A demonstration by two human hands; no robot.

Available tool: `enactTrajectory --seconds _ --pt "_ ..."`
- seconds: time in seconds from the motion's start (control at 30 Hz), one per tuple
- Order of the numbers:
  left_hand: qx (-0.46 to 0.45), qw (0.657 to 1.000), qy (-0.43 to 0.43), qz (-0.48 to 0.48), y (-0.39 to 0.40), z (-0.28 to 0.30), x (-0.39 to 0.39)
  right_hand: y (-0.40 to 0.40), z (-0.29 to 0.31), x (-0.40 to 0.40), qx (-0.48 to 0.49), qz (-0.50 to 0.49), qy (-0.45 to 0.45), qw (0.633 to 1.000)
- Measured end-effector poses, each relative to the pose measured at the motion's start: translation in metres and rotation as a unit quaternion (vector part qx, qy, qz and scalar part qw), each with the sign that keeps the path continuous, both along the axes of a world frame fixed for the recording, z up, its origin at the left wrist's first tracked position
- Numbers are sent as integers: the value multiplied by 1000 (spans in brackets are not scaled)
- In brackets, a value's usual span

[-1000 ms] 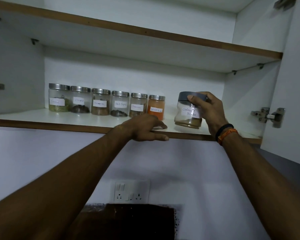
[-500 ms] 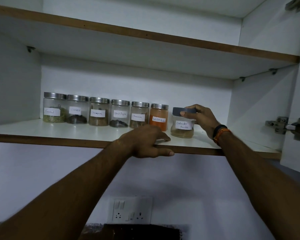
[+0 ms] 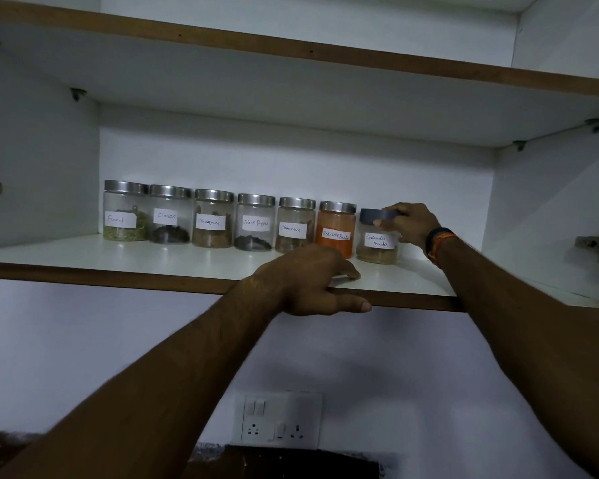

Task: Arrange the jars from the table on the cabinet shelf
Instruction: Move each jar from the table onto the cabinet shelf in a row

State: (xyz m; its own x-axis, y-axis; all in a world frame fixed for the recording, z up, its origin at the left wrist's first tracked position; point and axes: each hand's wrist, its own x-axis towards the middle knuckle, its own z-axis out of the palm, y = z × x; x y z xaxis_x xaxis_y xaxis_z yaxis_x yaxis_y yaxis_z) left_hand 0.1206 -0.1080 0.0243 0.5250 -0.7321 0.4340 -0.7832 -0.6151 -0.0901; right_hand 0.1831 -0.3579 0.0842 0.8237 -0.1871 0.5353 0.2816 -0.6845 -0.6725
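Head view, sole camera: the coriander jar point(image 3: 377, 240) stands upright on the cabinet shelf point(image 3: 194, 257), at the right end of a row of seven and just beside the red chilli jar point(image 3: 336, 228); whether the two touch cannot be told. The right hand point(image 3: 410, 223) grips the jar's grey lid from the right, fingers curled round its rim, thumb hidden; judged, this hold serves to seat the jar in line with its neighbours. The left hand point(image 3: 312, 280) rests on the shelf's front edge, fingers lying together on top and thumb pressed along the brown edge band, probably as a brace for the upward reach. Labels face outward along the row, from the fennel jar point(image 3: 125, 212) at the left, which suits reading at a glance. Shelf surface is white and smooth, with free space right of the coriander jar. An upper shelf point(image 3: 291, 46) runs above. On the wall below sits a switch and socket plate point(image 3: 279, 420). Lighting is dim. No table is in sight, so remaining jars cannot be counted.
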Motion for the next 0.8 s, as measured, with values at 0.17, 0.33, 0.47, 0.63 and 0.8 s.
enactTrajectory --seconds 0.17,0.33,0.47,0.63,0.8 --pt "-9 1000 4 -6 1 0 1 1 -1 9 -30 -24 2 999" --pt "-15 1000 6 -3 1 1 0 1 -1 9 -24 -18 13 999" --pt "-13 1000 9 1 0 1 -1 1 -3 8 -16 -20 12 1000" --pt "-17 1000 20 3 0 2 -2 4 -6 7 -13 -27 10 1000" --pt "-15 999 30 6 1 3 -3 10 -8 -3 -32 -75 -37 996"
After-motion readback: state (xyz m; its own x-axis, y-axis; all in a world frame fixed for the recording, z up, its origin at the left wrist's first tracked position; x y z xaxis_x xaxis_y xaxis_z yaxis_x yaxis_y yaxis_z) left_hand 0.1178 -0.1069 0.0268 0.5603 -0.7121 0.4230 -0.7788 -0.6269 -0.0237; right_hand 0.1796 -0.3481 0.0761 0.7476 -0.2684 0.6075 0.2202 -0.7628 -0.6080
